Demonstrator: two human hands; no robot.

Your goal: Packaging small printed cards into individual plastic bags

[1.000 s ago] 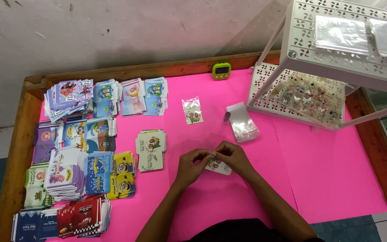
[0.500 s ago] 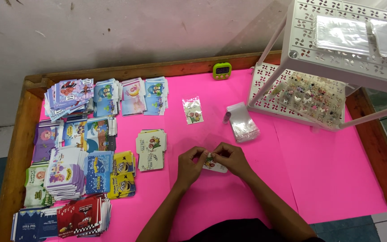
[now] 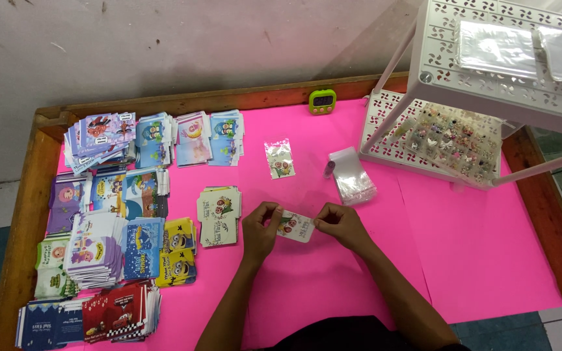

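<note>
Both of my hands hold a small white card (image 3: 296,227) with two tiny round ornaments on it, just above the pink table surface (image 3: 463,247). My left hand (image 3: 259,229) pinches the card's left edge and my right hand (image 3: 339,224) pinches its right edge. A stack of pale cards (image 3: 218,215) lies just left of my left hand. A sealed clear packet with a card inside (image 3: 279,158) lies further back. A pile of empty clear plastic sleeves (image 3: 352,176) sits behind my right hand.
Several stacks of colourful cartoon cards (image 3: 115,221) fill the table's left side. A white perforated rack (image 3: 489,71) stands at the back right, with a clear compartment box of small ornaments (image 3: 453,136) on its lower shelf. A green timer (image 3: 322,101) sits by the wooden rim (image 3: 27,214).
My hands have spread apart a little, so the card between them now shows flat and face up.
</note>
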